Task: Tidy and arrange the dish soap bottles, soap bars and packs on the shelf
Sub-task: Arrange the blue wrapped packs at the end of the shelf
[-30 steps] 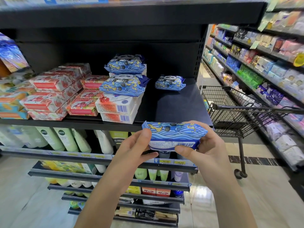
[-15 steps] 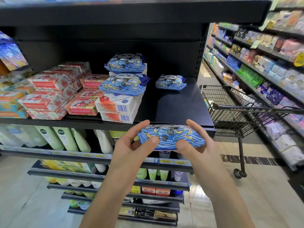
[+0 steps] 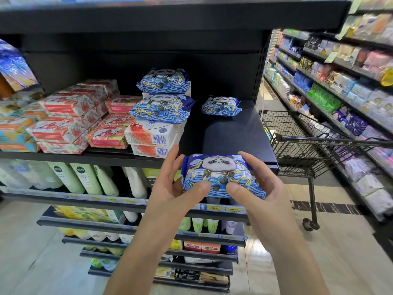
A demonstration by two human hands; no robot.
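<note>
Lower centre, before the shelf (image 3: 234, 135) edge, the blue panda pack (image 3: 221, 175) now shows its panda face, not its edge. Left hand (image 3: 170, 190) and right hand (image 3: 263, 188) grip its ends, their fingers (image 3: 173, 160) curling behind, mostly hidden.

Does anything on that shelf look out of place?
The front panda pack overhangs the white soap boxes crookedly, the rear panda pack tops another stack, and the lone panda pack lies apart on the shelf. Left hand and right hand grip a fourth pack.
</note>
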